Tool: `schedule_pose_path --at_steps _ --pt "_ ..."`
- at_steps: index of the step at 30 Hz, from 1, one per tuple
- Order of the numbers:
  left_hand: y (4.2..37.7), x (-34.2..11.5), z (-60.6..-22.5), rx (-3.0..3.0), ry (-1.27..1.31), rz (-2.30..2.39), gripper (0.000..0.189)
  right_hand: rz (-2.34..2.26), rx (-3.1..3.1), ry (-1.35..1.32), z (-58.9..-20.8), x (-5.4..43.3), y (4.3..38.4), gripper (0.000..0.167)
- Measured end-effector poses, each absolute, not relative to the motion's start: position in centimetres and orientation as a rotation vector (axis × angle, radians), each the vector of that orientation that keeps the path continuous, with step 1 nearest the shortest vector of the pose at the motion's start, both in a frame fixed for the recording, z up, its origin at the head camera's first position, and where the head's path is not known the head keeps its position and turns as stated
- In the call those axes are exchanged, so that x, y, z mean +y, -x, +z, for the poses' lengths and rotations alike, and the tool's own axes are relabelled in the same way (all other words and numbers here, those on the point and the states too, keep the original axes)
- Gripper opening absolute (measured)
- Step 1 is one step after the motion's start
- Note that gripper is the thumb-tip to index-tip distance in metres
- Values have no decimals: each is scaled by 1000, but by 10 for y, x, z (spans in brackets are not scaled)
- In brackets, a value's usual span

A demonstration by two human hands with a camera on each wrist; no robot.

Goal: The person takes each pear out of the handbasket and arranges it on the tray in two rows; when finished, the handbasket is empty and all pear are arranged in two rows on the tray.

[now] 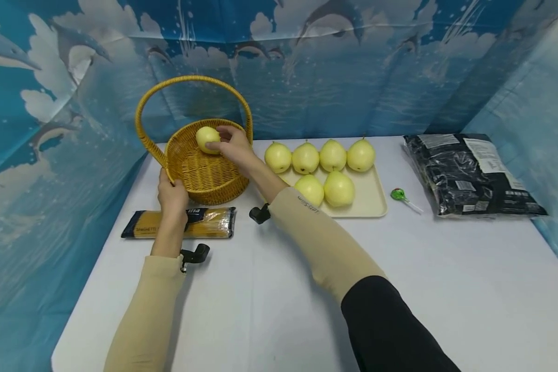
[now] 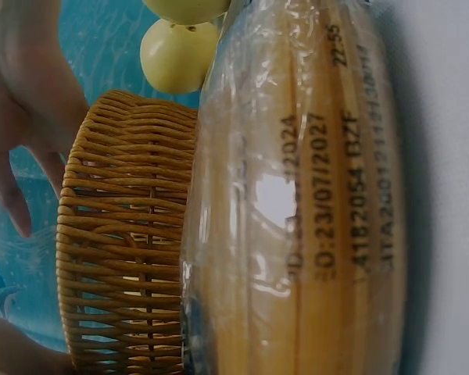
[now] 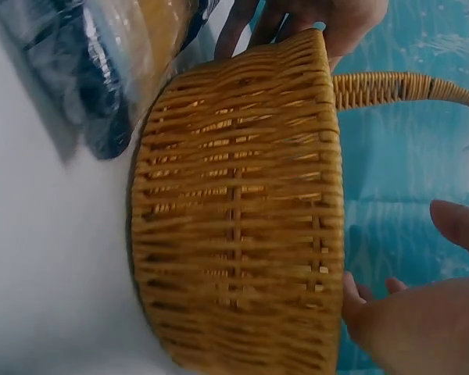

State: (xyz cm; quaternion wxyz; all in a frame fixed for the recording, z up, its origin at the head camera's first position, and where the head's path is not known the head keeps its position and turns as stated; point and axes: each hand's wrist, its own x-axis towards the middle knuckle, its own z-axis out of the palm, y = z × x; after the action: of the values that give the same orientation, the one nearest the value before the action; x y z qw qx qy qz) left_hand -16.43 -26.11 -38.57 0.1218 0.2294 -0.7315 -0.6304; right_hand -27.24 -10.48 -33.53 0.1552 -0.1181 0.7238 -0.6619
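In the head view my left hand (image 1: 172, 199) grips the near left rim of a yellow wicker basket (image 1: 214, 194), beside the foot of its tall handle. My right hand (image 1: 234, 147) reaches over the basket's right side. At its fingertips is a round yellow pear (image 1: 206, 139), inside the outline of the basket's opening. Both wrist views show the right hand's fingers (image 2: 8, 195) spread above the rim, with the pear out of sight there. The left fingers (image 3: 270, 23) lie against the basket's side in the right wrist view.
A packet of spaghetti (image 1: 214, 230) lies in front of the basket. Several pears (image 1: 339, 188) sit on a cream tray (image 1: 376, 204) to its right. Farther right are a green lollipop (image 1: 398, 194) and a black plastic package (image 1: 474, 175). A blue dolphin-print curtain (image 1: 283, 98) hangs behind.
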Motion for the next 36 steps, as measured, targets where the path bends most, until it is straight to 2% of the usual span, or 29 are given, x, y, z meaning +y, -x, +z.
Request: schedule_pose_path --at_steps 7,26,36 --pt "163 -262 -387 -2134 -665 -1859 63 -1932 2089 231 -342 -125 281 65" --pt "163 -265 -386 -2170 -664 -1831 63 -1931 1991 -12 -364 -142 322 67" --pt "165 -266 -389 -2156 -668 -1862 64 -1753 2211 168 -363 -161 332 68"
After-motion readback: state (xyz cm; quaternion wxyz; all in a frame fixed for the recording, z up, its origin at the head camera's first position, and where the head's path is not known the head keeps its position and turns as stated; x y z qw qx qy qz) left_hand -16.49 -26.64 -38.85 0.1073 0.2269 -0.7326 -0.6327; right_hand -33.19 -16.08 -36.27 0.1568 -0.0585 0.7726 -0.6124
